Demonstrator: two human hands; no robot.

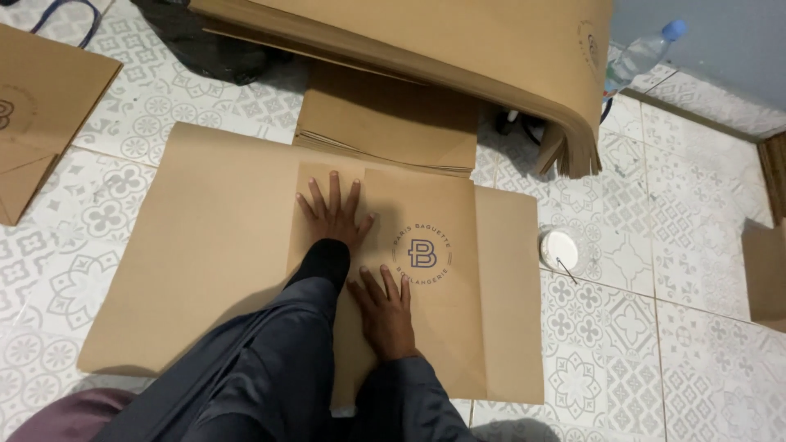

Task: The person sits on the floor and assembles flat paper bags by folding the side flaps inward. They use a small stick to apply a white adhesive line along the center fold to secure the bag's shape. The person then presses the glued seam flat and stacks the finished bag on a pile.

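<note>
**A:** Where are your hands now?

**B:** Both lie flat, palms down, on a folded brown paper bag blank (426,270) spread over a large sheet of brown paper (205,245) on the patterned tile floor (639,327). Your left hand (334,214) is the farther one, fingers spread, gripping nothing, pressing near the blank's left fold. Your right hand (386,311) is nearer to you, also open and flat, just left of a round printed logo (422,254).

**A:** What is around you?

**B:** Far from you, a thick stack of brown paper sheets (458,49) curls over its edge, with a smaller pile of folded blanks (385,123) beneath it. At the right, a small white round dish (561,248) holds what may be glue and a thin stick; the view is too small to be sure. A clear plastic bottle (643,53) lies at far right.

**A:** What could go wrong?

**B:** I judge that uneven pressing could skew or wrinkle the crease. The blank could also slide on the smooth sheet beneath if you push sideways. Your sleeve might drag the near edge, and a wide sweep to the right could tip the dish.
</note>
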